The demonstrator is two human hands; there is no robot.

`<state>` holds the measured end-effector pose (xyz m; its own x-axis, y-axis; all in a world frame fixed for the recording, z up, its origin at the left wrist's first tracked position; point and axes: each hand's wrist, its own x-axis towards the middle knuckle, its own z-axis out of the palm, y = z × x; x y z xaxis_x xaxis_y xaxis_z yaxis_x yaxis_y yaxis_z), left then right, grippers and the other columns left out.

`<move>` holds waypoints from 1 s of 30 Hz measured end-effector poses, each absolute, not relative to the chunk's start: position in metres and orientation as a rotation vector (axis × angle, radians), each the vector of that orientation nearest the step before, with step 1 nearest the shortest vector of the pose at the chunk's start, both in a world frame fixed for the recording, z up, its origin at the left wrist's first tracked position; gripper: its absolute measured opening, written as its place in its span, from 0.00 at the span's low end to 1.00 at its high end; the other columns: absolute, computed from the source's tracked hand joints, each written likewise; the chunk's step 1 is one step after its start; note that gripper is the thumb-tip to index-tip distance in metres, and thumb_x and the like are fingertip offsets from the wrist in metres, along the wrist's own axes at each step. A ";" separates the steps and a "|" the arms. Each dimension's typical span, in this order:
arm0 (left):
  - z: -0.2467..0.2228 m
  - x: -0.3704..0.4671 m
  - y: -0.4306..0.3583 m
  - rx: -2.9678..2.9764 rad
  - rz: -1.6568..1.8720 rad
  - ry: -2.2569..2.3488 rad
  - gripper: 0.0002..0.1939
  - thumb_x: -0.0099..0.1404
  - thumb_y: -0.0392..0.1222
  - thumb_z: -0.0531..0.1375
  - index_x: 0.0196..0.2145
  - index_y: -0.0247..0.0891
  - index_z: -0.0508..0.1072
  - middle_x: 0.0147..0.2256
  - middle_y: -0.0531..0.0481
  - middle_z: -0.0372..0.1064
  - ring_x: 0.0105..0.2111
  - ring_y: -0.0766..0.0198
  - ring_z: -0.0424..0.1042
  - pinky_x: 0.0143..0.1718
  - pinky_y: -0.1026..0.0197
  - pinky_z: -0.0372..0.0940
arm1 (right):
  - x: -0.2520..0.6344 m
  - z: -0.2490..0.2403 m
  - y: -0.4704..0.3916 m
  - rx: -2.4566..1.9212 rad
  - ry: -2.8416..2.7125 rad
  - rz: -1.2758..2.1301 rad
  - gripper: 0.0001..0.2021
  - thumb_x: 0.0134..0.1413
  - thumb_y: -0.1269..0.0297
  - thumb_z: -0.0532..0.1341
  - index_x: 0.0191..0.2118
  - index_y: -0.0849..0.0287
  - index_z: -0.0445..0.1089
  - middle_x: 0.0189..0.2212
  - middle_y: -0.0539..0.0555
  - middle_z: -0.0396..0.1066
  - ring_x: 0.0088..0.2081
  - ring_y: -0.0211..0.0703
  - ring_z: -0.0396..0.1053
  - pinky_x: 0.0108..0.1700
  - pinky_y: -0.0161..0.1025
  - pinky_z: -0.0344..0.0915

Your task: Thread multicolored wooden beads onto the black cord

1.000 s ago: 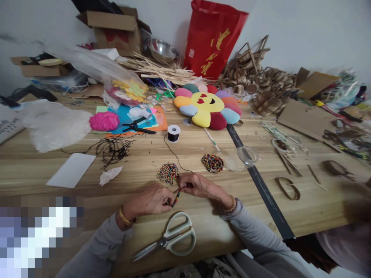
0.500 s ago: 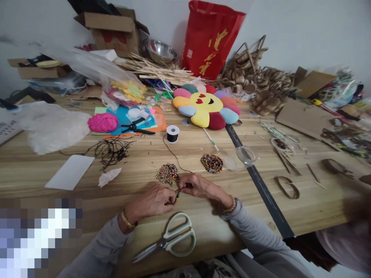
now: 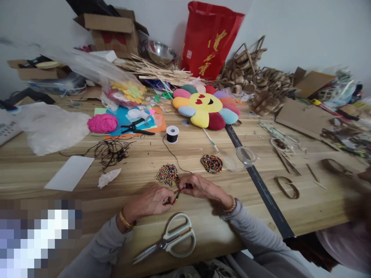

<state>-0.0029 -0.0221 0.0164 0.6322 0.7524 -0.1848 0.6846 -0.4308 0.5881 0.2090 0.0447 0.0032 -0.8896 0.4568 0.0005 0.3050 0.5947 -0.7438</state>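
Note:
A short string of coloured beads (image 3: 176,197) hangs between my two hands, just in front of a loose heap of beads (image 3: 167,174). My left hand (image 3: 155,200) pinches the strung beads from the left. Thumb and fingers of my right hand (image 3: 199,188) are closed on the black cord (image 3: 179,166) at the string's upper end. That cord runs back to a white spool (image 3: 172,134). Nearer to me lie scissors (image 3: 171,240) with pale handles, their blades pointing left. A coil of strung beads (image 3: 211,163) rests beyond my right hand.
Black cord scraps (image 3: 113,152), a white card (image 3: 69,173) and crumpled paper (image 3: 109,178) lie to the left. A flower cushion (image 3: 206,106) sits at the back. On the right are a black strip (image 3: 269,202), a clear tape roll (image 3: 246,156) and a brown loop (image 3: 286,187).
Both hands stay almost in place with the bead string between them. The string has tilted slightly, and more of it shows beside my left fingers.

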 end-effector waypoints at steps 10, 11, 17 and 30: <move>0.019 -0.003 -0.020 2.211 0.162 1.134 0.06 0.54 0.33 0.55 0.25 0.39 0.72 0.19 0.55 0.64 0.20 0.68 0.58 0.24 0.65 0.47 | 0.209 0.007 0.046 -0.638 -2.627 1.217 0.02 0.56 0.73 0.59 0.32 0.62 0.66 0.27 0.49 0.64 0.30 0.35 0.60 0.33 0.31 0.57; 0.019 -0.003 -0.020 2.216 0.161 1.140 0.06 0.54 0.33 0.55 0.25 0.39 0.72 0.19 0.56 0.65 0.19 0.68 0.58 0.24 0.64 0.47 | 0.209 0.007 0.046 -0.638 -2.629 1.215 0.02 0.55 0.73 0.59 0.32 0.62 0.66 0.27 0.49 0.64 0.30 0.35 0.60 0.33 0.31 0.57; 0.019 -0.003 -0.021 2.232 0.144 1.170 0.05 0.54 0.35 0.58 0.27 0.40 0.73 0.20 0.55 0.66 0.21 0.67 0.61 0.24 0.65 0.48 | 0.209 0.004 0.046 -0.657 -2.629 1.188 0.02 0.54 0.74 0.59 0.32 0.62 0.67 0.28 0.49 0.65 0.30 0.35 0.61 0.33 0.31 0.58; 0.021 0.004 -0.023 2.244 0.159 1.240 0.05 0.59 0.37 0.58 0.27 0.40 0.74 0.19 0.55 0.67 0.20 0.67 0.63 0.24 0.65 0.49 | 0.209 -0.001 0.048 -0.645 -2.637 1.187 0.02 0.54 0.74 0.59 0.32 0.62 0.67 0.28 0.49 0.65 0.29 0.34 0.61 0.32 0.31 0.57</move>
<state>0.0043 -0.0235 0.0207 0.5640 0.8097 -0.1624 0.7428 -0.4115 0.5281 0.2093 0.0477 -0.0005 -0.8900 0.4558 -0.0149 0.3133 0.5875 -0.7461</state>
